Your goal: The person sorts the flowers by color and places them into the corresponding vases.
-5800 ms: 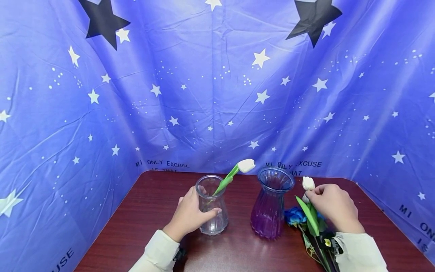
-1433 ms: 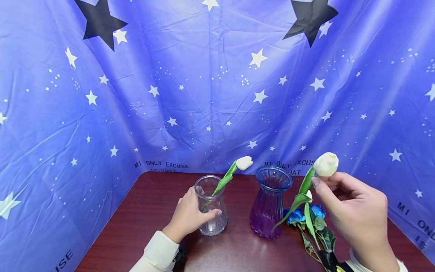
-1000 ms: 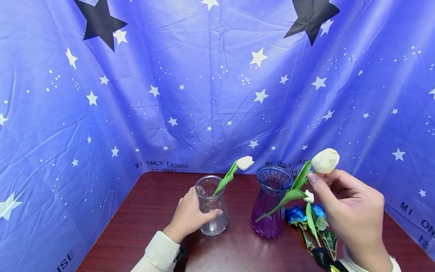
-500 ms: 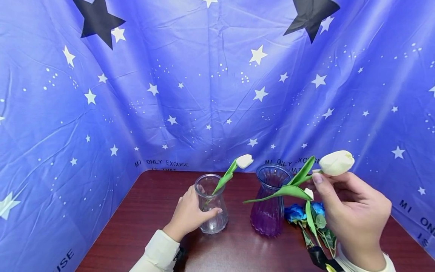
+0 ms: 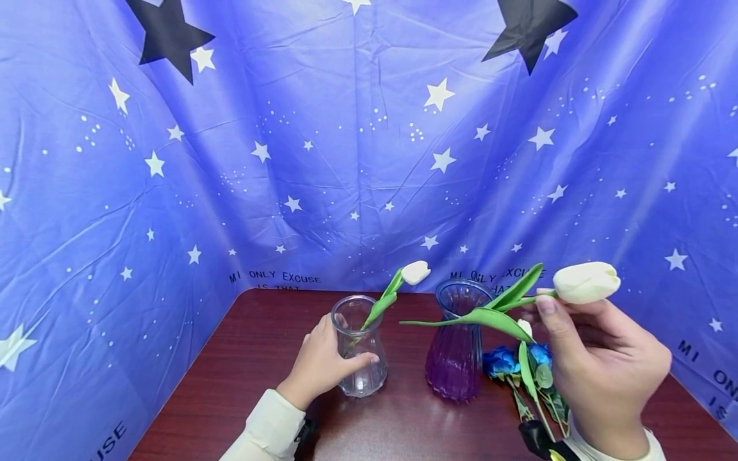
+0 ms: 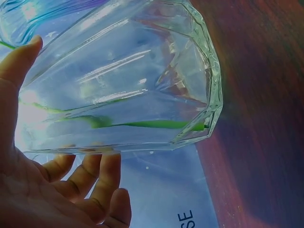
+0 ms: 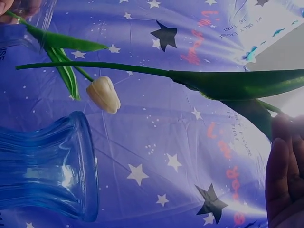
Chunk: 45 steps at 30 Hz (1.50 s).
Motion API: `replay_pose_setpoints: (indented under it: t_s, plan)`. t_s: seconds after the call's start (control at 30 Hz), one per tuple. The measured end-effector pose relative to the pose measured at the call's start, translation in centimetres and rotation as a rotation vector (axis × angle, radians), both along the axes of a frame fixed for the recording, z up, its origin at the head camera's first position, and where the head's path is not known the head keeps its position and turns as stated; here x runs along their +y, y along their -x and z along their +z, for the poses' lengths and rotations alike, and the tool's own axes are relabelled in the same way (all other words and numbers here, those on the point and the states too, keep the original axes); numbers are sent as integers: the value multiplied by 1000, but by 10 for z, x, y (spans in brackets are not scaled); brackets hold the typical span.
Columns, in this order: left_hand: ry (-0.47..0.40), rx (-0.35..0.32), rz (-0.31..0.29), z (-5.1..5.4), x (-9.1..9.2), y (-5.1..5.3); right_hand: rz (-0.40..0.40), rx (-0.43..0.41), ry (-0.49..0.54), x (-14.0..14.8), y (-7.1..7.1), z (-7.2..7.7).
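Observation:
My left hand holds a clear glass vase around its side, thumb in front, and the vase stands on the table. A white tulip leans to the right out of it; the left wrist view shows its green stem reaching down near the vase's base. Between thumb and fingers, my right hand pinches a second white tulip just below its bloom. That tulip lies almost level in the air, its bare stem end pointing left in front of the blue-purple vase.
On the table's right side lie blue flowers with leaves and another white tulip, partly hidden by the right hand. Starry blue cloth encloses the dark red table at the back and sides.
The right hand has lifted the tulip from the flowers on the table. Its stem has swung up from slanting downward to nearly level, pointing left. The left hand and clear vase have stayed put.

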<state>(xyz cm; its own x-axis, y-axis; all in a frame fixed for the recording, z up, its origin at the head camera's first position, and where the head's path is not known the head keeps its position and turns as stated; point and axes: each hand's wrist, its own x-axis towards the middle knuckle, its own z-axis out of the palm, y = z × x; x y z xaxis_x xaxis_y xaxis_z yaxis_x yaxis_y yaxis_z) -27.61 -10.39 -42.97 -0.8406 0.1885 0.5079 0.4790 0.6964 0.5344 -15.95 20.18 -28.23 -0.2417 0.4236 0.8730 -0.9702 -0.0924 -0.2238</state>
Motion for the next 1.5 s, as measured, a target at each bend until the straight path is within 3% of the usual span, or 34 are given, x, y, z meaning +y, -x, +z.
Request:
replay_pose_setpoints:
  t_s: [0.27, 0.57, 0.73, 0.9, 1.13, 1.5]
  plan:
    - [-2, 7, -9, 0, 0, 0, 123, 127, 100, -7, -3, 6]
    - [-8, -11, -7, 0, 1, -1, 140, 176, 148, -8, -5, 7]
    - [-10, -12, -5, 0, 1, -1, 102, 171, 148, -9, -8, 6]
    - [-8, -6, -2, 1, 1, -2, 137, 176, 133, -11, -8, 3]
    - [-2, -18, 0, 1, 1, -1, 82, 134, 85, -15, -3, -2]
    - [9, -6, 0, 1, 1, -1, 126, 105, 8, -18, 4, -9]
